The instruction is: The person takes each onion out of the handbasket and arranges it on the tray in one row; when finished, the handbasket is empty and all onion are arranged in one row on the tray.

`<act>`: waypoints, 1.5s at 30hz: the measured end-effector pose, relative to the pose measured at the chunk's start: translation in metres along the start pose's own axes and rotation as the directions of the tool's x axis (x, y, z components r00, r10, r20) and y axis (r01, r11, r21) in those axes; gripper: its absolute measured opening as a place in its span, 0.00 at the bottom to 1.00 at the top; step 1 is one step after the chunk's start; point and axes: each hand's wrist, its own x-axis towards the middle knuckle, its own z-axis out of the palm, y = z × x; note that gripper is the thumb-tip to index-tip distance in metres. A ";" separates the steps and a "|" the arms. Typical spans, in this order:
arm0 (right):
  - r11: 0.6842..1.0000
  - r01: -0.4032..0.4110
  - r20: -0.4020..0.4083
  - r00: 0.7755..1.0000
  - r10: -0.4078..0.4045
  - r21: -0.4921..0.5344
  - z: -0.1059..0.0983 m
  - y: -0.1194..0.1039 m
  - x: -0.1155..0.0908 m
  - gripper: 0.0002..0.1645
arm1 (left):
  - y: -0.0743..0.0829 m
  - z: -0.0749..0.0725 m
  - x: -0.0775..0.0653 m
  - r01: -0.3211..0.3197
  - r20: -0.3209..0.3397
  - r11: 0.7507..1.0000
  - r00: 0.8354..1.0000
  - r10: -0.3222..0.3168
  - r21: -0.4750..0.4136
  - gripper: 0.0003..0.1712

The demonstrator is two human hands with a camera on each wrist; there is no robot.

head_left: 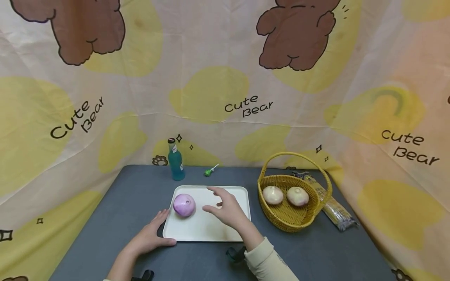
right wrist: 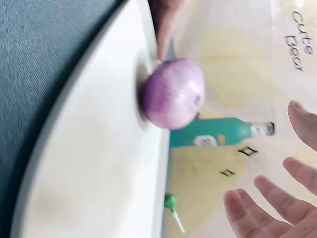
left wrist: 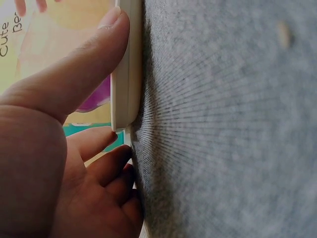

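Observation:
On the white tray (head_left: 211, 230) a purple onion (head_left: 184, 205) sits toward the left side. My left hand (head_left: 149, 234) spans the tray's near left corner, fingertips along the left side and thumb along the front edge. In the left wrist view the thumb (left wrist: 84, 69) lies against the rim and the index fingertip meets the corner. Above the middle of the tray, to the right of the onion, my right hand (head_left: 226, 208) hovers with nothing in it, thumb and fingers spread apart. The right wrist view shows the onion (right wrist: 174, 94) apart from those fingers.
A yellow wicker basket (head_left: 284, 226) holding two whitish onions (head_left: 272, 194) stands right of the tray. Beside it lies a clear bag of noodle-like sticks (head_left: 334, 210). Behind the tray are a teal bottle (head_left: 175, 164) and a green lollipop (head_left: 208, 172), before a bear-print cloth.

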 end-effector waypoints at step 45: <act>0.949 -0.295 -0.428 0.848 0.312 0.108 -0.124 0.077 -0.069 0.37 | -0.002 0.000 0.002 -0.016 0.004 1.000 1.000 0.016 0.002 0.69</act>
